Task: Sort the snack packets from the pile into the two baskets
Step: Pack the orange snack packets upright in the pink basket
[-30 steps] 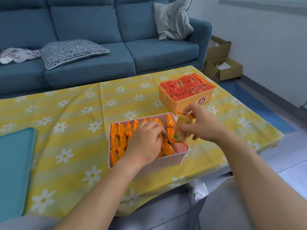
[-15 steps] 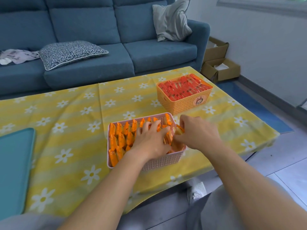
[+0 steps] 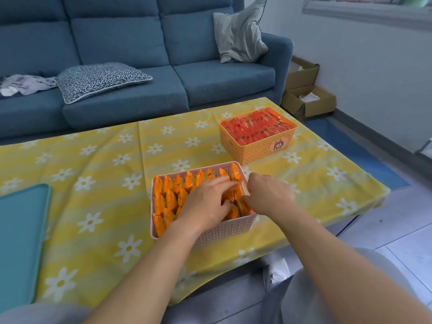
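Packets in orange wrappers (image 3: pixel 170 197) fill the pink basket (image 3: pixel 229 230) at the worktop's (image 3: pixel 93 183) near edge; the left hand (image 3: pixel 205 204) lies flat on them, fingers straight. The right hand (image 3: pixel 268 195) curls at the basket's right end, whether pinching one I cannot tell. Red packets (image 3: pixel 254 127) fill the orange basket (image 3: pixel 252 150), far right.

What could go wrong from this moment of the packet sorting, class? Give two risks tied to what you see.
1. The pink basket looks crammed with upright orange packets; squeezing one more in at its right end, where the right hand works, might crush it or pop neighbours out.
2. That basket stands near the front edge of the yellow tablecloth; the left hand pressing on the packets could slide or tip it.
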Tool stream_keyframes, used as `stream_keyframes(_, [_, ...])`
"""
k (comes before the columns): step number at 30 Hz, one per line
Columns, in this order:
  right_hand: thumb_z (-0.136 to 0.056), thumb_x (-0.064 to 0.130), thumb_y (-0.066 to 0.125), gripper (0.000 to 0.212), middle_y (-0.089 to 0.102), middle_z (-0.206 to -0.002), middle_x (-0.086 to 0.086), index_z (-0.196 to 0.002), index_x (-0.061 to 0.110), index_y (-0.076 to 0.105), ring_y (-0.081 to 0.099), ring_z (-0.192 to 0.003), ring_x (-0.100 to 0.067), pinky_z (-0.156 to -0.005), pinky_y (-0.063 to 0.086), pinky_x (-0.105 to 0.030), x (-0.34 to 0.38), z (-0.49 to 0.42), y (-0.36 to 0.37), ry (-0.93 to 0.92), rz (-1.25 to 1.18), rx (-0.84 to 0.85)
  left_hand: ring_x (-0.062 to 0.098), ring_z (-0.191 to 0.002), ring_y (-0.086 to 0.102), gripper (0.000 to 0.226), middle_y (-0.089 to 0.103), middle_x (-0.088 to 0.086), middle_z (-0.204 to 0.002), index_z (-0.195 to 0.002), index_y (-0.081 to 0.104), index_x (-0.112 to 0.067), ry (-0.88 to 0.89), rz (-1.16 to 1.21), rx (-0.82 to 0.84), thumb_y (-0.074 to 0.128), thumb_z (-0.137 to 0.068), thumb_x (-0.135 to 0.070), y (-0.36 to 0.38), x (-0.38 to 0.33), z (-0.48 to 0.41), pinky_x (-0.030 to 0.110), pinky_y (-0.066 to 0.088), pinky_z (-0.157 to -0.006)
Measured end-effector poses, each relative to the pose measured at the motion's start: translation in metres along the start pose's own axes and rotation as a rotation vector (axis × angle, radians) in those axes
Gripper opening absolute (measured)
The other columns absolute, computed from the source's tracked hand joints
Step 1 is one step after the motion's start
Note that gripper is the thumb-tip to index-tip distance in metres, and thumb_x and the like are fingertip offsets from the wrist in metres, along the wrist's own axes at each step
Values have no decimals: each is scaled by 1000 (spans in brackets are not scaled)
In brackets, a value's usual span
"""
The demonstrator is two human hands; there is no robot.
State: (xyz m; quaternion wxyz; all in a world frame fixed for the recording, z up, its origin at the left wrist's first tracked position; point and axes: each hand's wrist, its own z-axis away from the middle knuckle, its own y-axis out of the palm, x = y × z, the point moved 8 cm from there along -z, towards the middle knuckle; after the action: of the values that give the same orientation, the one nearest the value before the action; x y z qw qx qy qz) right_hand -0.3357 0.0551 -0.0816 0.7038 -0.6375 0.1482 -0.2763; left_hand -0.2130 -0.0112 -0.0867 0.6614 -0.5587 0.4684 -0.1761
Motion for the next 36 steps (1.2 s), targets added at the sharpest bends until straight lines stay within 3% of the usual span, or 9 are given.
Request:
stream_keyframes(3, [-85, 46, 67, 51, 56, -122, -7, -123, 17, 48, 62, -110, -32, -75, 46, -38, -5, -1, 0, 23, -100, -21, 16, -141, 39, 45, 48, -10, -151, -139, 57, -33, -20, 17, -154, 58, -94, -28, -21, 11, 6, 38, 29, -117])
stream_keyframes(6, [-89, 41, 58, 53, 57, -125, -10, -132, 12, 46, 59, -111, -33, -83, 51, -43, -4, -2, 5, 33, -258, 23, 25, -134, 47, 45, 56, 0, -143, -136, 58, -24, -255, -75, -366, 59, -91, -30, -53, 51, 24, 41, 36, -111])
stream_keyframes(11, [-89, 24, 55, 31, 61, -99, -8, -116, 10, 50, 61, -87, -28, -68, 51, -38, 1, -4, 14, 62, -415, 84, 40, -124, 51, 63, 52, 18, -137, -139, 43, -10, -782, 178, -193, 66, -88, -37, -47, 131, 63, 44, 42, -100])
stream_keyframes(15, [-85, 24, 67, 42, 60, -100, -8, -118, 9, 46, 61, -92, -29, -65, 48, -36, 6, -1, 11, 96, -475, 77, 29, -89, 68, 11, 71, 3, -89, -92, 66, -17, -733, 440, -168, 65, -91, -27, -35, 135, 71, 33, 49, -75])
stream_keyframes(20, [-77, 36, 76, 54, 65, -103, -7, -115, 15, 44, 65, -97, -30, -82, 55, -45, 23, 7, -1, 106, -554, 1, 26, -76, 65, 16, 71, 6, -82, -89, 72, -10, -770, 447, -265, 66, -89, -25, -49, 142, 86, 31, 44, -64])
stream_keyframes(24, [-79, 35, 75, 45, 62, -91, -1, -109, 16, 47, 63, -82, -21, -63, 49, -37, 59, 15, -10, 50, -653, 7, 25, -73, 65, 18, 70, 5, -76, -86, 72, -11, -800, 406, -344, 65, -87, -29, -85, 163, 112, 32, 43, -60])
stream_keyframes(27, [-81, 35, 70, 40, 63, -93, -2, -107, 17, 47, 64, -83, -20, -68, 54, -39, 107, 22, -13, -23, -712, 43, 24, -68, 63, 21, 70, 8, -74, -83, 72, -8, -828, 375, -409, 64, -88, -28, -122, 189, 143, 31, 42, -58])
stream_keyframes(30, [-84, 37, 63, 34, 65, -97, -2, -108, 19, 48, 66, -89, -22, -82, 58, -46, 160, 28, -16, -81, -757, 67, 28, -74, 65, 22, 71, 12, -78, -84, 72, -8, -867, 339, -473, 63, -89, -27, -158, 215, 177, 34, 44, -63])
stream_keyframes(36, [-92, 27, 57, 12, 67, -98, -5, -98, 18, 53, 67, -92, -23, -82, 59, -44, 284, 44, -17, -241, -854, 153, 37, -88, 63, 30, 71, 16, -86, -88, 73, -5, -958, 349, -685, 55, -94, -29, -226, 269, 262, 41, 48, -78])
